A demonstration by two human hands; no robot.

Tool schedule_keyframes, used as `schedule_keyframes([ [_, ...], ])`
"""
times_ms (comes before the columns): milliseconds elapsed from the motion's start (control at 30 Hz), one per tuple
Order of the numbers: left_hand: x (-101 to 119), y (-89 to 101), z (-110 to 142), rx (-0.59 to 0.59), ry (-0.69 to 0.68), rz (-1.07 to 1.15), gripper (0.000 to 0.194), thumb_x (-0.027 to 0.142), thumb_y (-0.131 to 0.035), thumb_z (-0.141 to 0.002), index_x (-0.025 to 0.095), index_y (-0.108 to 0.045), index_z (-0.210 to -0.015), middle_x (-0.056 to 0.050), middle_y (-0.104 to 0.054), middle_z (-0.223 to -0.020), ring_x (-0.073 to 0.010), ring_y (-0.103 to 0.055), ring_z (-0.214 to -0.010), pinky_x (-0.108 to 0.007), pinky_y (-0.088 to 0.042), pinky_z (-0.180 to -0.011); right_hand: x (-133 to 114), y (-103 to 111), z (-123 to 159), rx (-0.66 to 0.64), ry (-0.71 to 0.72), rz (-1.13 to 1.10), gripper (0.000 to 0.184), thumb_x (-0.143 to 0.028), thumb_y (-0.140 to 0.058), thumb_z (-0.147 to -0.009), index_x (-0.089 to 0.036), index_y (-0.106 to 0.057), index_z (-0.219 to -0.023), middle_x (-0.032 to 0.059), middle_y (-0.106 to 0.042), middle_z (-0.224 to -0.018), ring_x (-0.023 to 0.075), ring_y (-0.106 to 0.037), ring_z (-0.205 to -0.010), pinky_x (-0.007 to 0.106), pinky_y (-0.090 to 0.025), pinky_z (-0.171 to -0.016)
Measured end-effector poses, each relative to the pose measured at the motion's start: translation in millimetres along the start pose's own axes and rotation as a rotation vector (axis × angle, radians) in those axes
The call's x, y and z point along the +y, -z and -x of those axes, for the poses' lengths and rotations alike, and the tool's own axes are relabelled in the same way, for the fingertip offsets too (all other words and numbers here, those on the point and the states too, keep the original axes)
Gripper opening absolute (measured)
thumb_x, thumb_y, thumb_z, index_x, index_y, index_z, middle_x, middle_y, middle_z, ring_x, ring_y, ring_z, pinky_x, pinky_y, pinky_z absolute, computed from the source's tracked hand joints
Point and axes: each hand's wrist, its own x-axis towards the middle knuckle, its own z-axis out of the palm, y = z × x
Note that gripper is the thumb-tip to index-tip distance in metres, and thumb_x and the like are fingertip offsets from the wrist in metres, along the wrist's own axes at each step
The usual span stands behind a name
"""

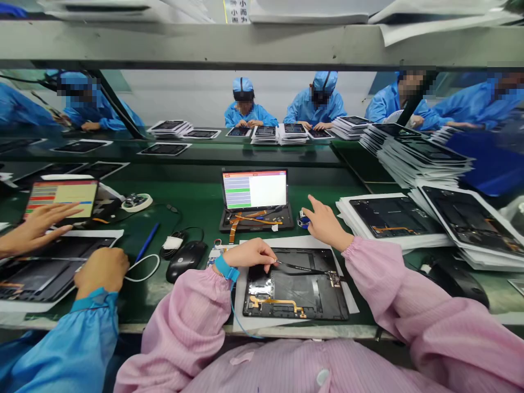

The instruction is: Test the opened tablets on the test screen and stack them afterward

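Observation:
My left hand [254,254], with a blue wrist strap [226,268], pinches the end of slim black tweezers [305,268]. The tweezers reach rightward over an opened tablet [319,305], toward a small circuit board [334,279] at its right edge. An orange flex cable [282,302] runs along the tablet's lower part. The tablet lies on white paper [347,292]. My right hand [326,222] is raised beyond the tablet, index finger stretched out, near a small blue and silver object [303,219]; whether they touch I cannot tell. Left of it stands a test box with a lit screen [257,190].
Stacked tablets on paper [393,215] crowd the right side. A black mouse [187,261], a blue pen [147,242] and a white cable lie at left. A co-worker's hands [100,271] work beside me. A shelf beam [262,46] crosses above; several people sit opposite.

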Motion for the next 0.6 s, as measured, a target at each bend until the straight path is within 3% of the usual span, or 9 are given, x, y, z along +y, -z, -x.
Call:
schedule_keyframes([
  [67, -2.0, 0.7, -0.3, 0.003, -0.012, -0.012, 0.029, 0.036, -0.056, -0.078, 0.014, -0.069, -0.066, -0.004, -0.071, -0.078, -0.0169, -0.063, -0.089, -0.022, -0.042, -0.082, -8.2, 6.8, 7.8, -0.002, 0.044, -0.054, 0.039, -0.01, -0.045, -0.079, -0.012, -0.051, -0.118, 0.0176, -0.03, -0.141, 0.0298, -0.035, -0.124, 0.043, -0.033, -0.094],
  [200, -6.1, 3.3, 0.2, -0.017, -0.036, 0.03, 0.027, 0.038, -0.057, -0.078, 0.015, -0.071, -0.073, -0.004, -0.071, -0.077, -0.0169, -0.063, -0.088, -0.023, -0.042, -0.082, -27.6, 6.5, 29.1, -0.131, 0.131, -0.213, 0.027, -0.018, -0.045, -0.086, -0.018, -0.053, -0.113, 0.0107, -0.053, -0.119, 0.0239, -0.046, -0.111, 0.038, -0.035, -0.092],
  [300, -7.1, 6.0, -0.1, 0.008, -0.052, 0.06, 0.027, 0.037, -0.056, -0.079, 0.015, -0.07, -0.074, -0.005, -0.071, -0.085, -0.0163, -0.062, -0.09, -0.024, -0.042, -0.085, -30.7, -3.1, 36.0, -0.157, 0.081, -0.29, 0.028, -0.029, -0.052, -0.086, -0.018, -0.053, -0.112, 0.01, -0.056, -0.112, 0.0242, -0.048, -0.106, 0.038, -0.035, -0.091],
  [367, -7.1, 7.7, -0.8, 0.139, -0.055, 0.078, 0.027, 0.036, -0.054, -0.08, 0.014, -0.069, -0.074, -0.005, -0.07, -0.088, -0.0157, -0.061, -0.089, -0.025, -0.041, -0.086, -27.3, -11.3, 33.1, -0.182, 0.026, -0.358, 0.031, -0.035, -0.058, -0.083, -0.018, -0.054, -0.108, 0.009, -0.058, -0.104, 0.0239, -0.05, -0.1, 0.038, -0.036, -0.087],
  [433, -7.6, 9.7, -1.3, 0.357, -0.048, 0.096, 0.027, 0.036, -0.053, -0.08, 0.014, -0.067, -0.073, -0.006, -0.068, -0.094, -0.0149, -0.06, -0.088, -0.025, -0.041, -0.084, -23.4, -19.4, 27.0, -0.229, -0.017, -0.43, 0.025, -0.038, -0.062, -0.08, -0.019, -0.057, -0.095, 0.0057, -0.06, -0.091, 0.0219, -0.052, -0.09, 0.035, -0.038, -0.08],
  [533, -11.4, 14.0, -0.5, 0.683, -0.004, 0.184, 0.028, 0.038, -0.054, -0.079, 0.014, -0.067, -0.079, -0.007, -0.067, -0.096, -0.0103, -0.054, -0.069, -0.022, -0.041, -0.064, -22.6, -26.9, 20.7, -0.259, -0.046, -0.484, 0.019, -0.037, -0.06, -0.081, -0.019, -0.055, -0.076, 0.0021, -0.058, -0.078, 0.0187, -0.052, -0.081, 0.031, -0.037, -0.075],
  [600, -16.0, 18.4, 1.4, 0.855, 0.008, 0.324, 0.031, 0.04, -0.056, -0.077, 0.014, -0.066, -0.091, -0.006, -0.066, -0.087, -0.0066, -0.044, -0.054, -0.02, -0.033, -0.049, -26.0, -24.5, 21.7, -0.254, -0.05, -0.493, 0.02, -0.035, -0.055, -0.086, -0.019, -0.052, -0.075, 0.0019, -0.057, -0.078, 0.0173, -0.052, -0.079, 0.029, -0.037, -0.072],
])
